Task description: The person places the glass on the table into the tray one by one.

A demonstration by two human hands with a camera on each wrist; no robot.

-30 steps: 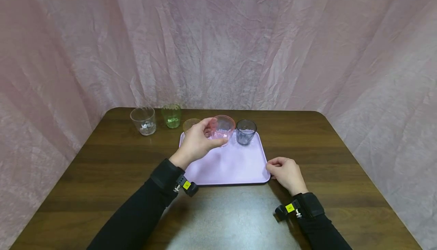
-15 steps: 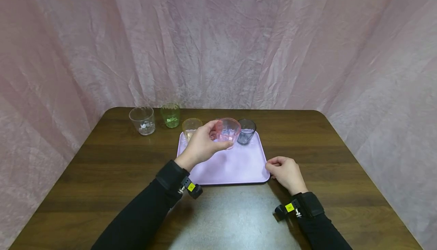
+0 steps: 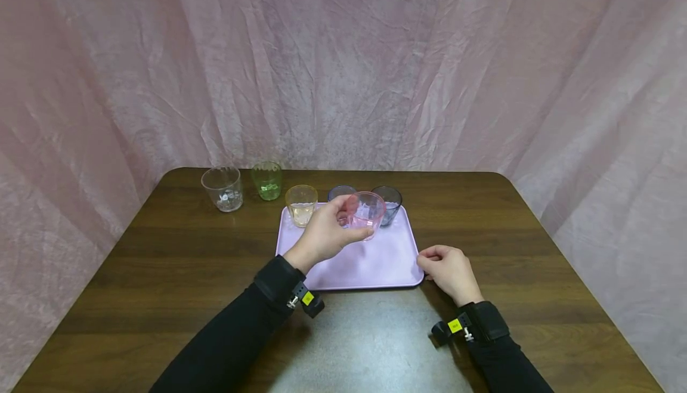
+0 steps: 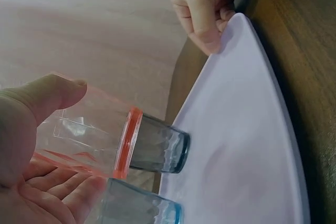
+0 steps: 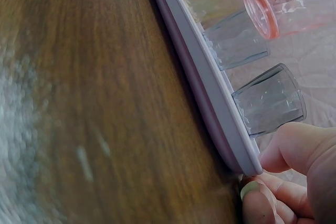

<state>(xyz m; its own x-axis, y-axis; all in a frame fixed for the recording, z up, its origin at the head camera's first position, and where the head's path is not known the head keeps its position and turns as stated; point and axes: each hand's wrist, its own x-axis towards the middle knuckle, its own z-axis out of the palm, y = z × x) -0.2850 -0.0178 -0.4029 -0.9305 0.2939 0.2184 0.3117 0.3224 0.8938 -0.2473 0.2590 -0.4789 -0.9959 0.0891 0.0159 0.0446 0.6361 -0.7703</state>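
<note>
My left hand [image 3: 328, 232] grips a pink-tinted glass [image 3: 368, 213] by its side, thumb on the near side and fingers on the far side. In the left wrist view the pink glass [image 4: 86, 132] hangs over the lilac tray [image 4: 236, 124], its thick base apart from the surface. With thumb above and fingers below, my right hand [image 3: 451, 271] pinches the tray's right edge near the front corner. A yellow-rimmed glass [image 3: 302, 207], a blue-tinted glass [image 3: 341, 191] and a dark grey glass [image 3: 392, 202] stand along the tray's back; the left hand partly hides the blue one.
On the wooden table [image 3: 161, 274], left of the tray, stand a clear glass [image 3: 223, 190] and a green glass [image 3: 267, 180]. A pink curtain [image 3: 343, 71] hangs behind the table's far edge.
My left hand has carried the pink glass rightward and a little toward me, uncovering the yellow-rimmed and blue glasses. The right hand has stayed at the tray's edge.
</note>
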